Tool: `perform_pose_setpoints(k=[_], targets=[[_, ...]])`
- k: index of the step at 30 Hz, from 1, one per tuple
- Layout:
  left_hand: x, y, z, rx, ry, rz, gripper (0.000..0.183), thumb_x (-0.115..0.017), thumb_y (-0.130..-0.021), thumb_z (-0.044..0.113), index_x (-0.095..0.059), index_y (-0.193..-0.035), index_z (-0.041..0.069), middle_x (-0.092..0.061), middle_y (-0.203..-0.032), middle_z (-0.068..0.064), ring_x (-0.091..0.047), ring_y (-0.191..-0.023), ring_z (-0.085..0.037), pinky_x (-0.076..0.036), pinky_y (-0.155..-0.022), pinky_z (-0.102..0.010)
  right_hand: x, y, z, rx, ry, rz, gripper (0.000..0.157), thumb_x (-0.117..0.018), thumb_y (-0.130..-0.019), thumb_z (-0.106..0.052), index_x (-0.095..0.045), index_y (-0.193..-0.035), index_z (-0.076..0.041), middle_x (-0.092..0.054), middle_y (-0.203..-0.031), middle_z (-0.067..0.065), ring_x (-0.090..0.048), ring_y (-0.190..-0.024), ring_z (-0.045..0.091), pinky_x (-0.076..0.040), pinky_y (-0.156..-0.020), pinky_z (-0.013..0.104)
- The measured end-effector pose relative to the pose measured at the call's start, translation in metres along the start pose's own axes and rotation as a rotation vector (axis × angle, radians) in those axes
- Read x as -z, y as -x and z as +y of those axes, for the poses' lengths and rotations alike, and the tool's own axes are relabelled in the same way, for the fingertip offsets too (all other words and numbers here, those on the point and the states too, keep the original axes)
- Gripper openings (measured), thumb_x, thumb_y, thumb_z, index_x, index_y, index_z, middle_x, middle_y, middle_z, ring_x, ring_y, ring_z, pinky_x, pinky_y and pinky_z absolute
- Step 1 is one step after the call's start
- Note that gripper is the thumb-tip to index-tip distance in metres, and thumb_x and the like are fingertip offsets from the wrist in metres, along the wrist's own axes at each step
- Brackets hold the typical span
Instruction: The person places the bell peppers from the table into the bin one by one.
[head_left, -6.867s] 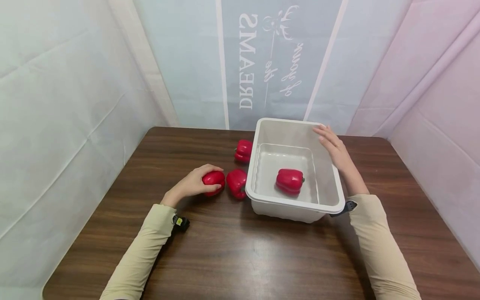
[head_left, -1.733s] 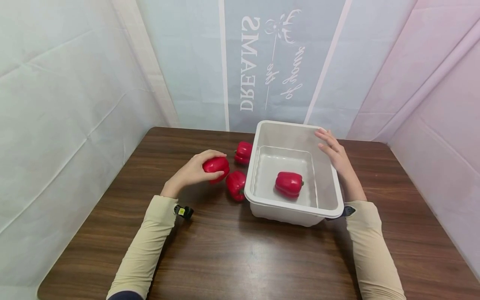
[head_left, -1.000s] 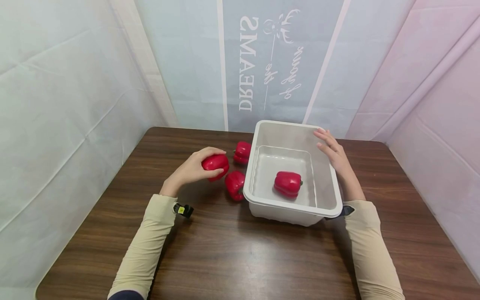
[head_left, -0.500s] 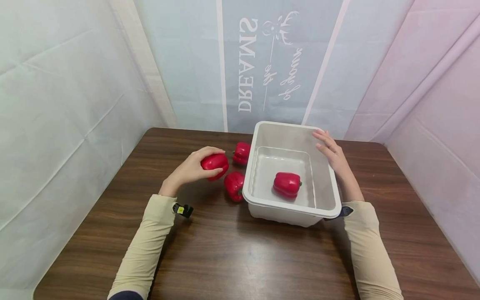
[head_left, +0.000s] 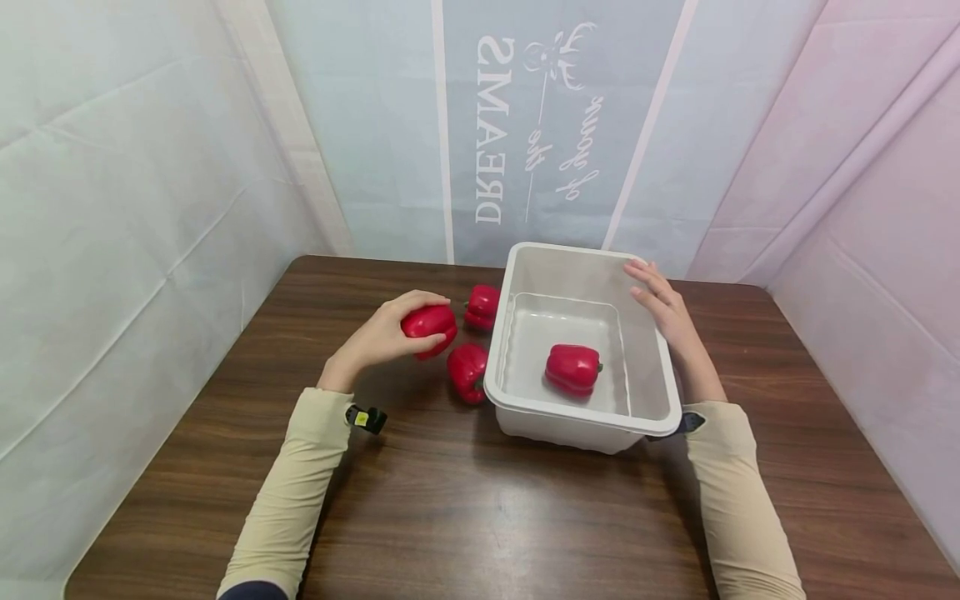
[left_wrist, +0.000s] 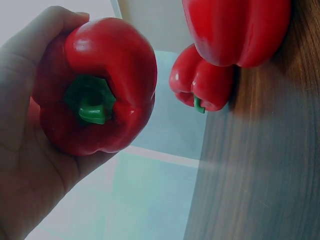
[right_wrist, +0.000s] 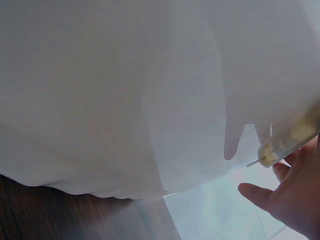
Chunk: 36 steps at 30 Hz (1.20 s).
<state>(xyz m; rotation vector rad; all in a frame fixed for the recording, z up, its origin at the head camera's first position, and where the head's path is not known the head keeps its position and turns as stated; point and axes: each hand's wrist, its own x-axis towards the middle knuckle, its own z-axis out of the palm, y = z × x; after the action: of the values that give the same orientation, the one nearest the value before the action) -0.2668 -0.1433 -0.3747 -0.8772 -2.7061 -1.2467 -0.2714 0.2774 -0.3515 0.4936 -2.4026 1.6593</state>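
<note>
My left hand [head_left: 381,337] grips a red bell pepper [head_left: 431,327], thumb on the near side and fingers over the far side. In the left wrist view this bell pepper's green stem end faces the camera, and it is held off the table. Just right of it, a second red bell pepper [head_left: 467,372] and a third [head_left: 482,307] lie against the left side of a white plastic bin [head_left: 497,346]. Another bell pepper [head_left: 573,370] lies on its side inside the bin. My right hand [head_left: 670,315] rests at the bin's right rim with extended fingers, near the far corner.
The bin stands on a dark wood-grain table [head_left: 465,517] toward its far side. Pale cloth hangs behind and at both sides, with mirrored lettering on the back cloth [head_left: 562,125]. A dark wrist device [head_left: 366,418] is strapped to the left wrist.
Compared with the oldest frame, the left hand has lifted its bell pepper slightly, up and away from the one beside it. Over the last second almost nothing moves; the right hand stays at the rim.
</note>
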Motion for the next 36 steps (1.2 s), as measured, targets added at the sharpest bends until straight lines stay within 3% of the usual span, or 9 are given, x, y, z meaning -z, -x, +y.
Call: perform_pose_setpoints(k=[5,12,20,30,36], targets=[[0.0004,-0.0004,-0.0010,0.001,0.000,-0.002,0.054,-0.076,-0.074,0.032,-0.053,-0.124,0.034,-0.051,-0.122,0.008,-0.051,-0.106,-0.017,-0.054,-0.076,-0.035,-0.0008,0.0005,0.0000,-0.004,-0.002,0.003,0.043,-0.047,-0.093,-0.008,-0.039,-0.130,0.014,-0.023,-0.146,0.028,0.001,-0.142,0.031,0.005,-0.113,0.051],[0.0020,-0.0009,0.0003,0.000,0.009,0.004,0.055,-0.076,-0.075,0.030,-0.053,-0.125,0.031,-0.051,-0.124,0.007,-0.051,-0.106,-0.018,-0.054,-0.076,-0.037,-0.0007,0.0008,0.0000,-0.003,-0.004,0.007,0.043,-0.047,-0.093,-0.008,-0.040,-0.130,0.013,-0.023,-0.146,0.027,0.000,-0.142,0.031,0.005,-0.113,0.051],[0.0053,-0.0014,0.0030,0.015,0.016,0.010,0.056,-0.077,-0.074,0.030,-0.052,-0.124,0.035,-0.051,-0.124,0.008,-0.050,-0.108,-0.018,-0.054,-0.076,-0.037,-0.0012,0.0008,-0.0004,0.006,0.003,0.004,0.042,-0.046,-0.093,-0.007,-0.040,-0.130,0.014,-0.024,-0.145,0.028,-0.001,-0.142,0.032,0.004,-0.113,0.052],[0.0059,-0.0053,0.0041,0.002,0.035,0.016,0.057,-0.077,-0.074,0.027,-0.053,-0.125,0.030,-0.051,-0.126,0.005,-0.049,-0.108,-0.020,-0.054,-0.077,-0.041,-0.0004,0.0000,0.0014,-0.001,0.002,0.008,0.043,-0.047,-0.094,-0.008,-0.040,-0.130,0.013,-0.024,-0.146,0.027,0.000,-0.142,0.031,0.005,-0.113,0.050],[0.0051,-0.0070,0.0064,0.003,0.030,0.007,0.056,-0.076,-0.075,0.027,-0.053,-0.126,0.027,-0.050,-0.126,0.005,-0.049,-0.108,-0.019,-0.054,-0.077,-0.038,-0.0004,0.0015,-0.0009,-0.014,-0.007,0.002,0.043,-0.046,-0.094,-0.009,-0.040,-0.131,0.012,-0.022,-0.147,0.026,0.001,-0.143,0.029,0.006,-0.113,0.050]])
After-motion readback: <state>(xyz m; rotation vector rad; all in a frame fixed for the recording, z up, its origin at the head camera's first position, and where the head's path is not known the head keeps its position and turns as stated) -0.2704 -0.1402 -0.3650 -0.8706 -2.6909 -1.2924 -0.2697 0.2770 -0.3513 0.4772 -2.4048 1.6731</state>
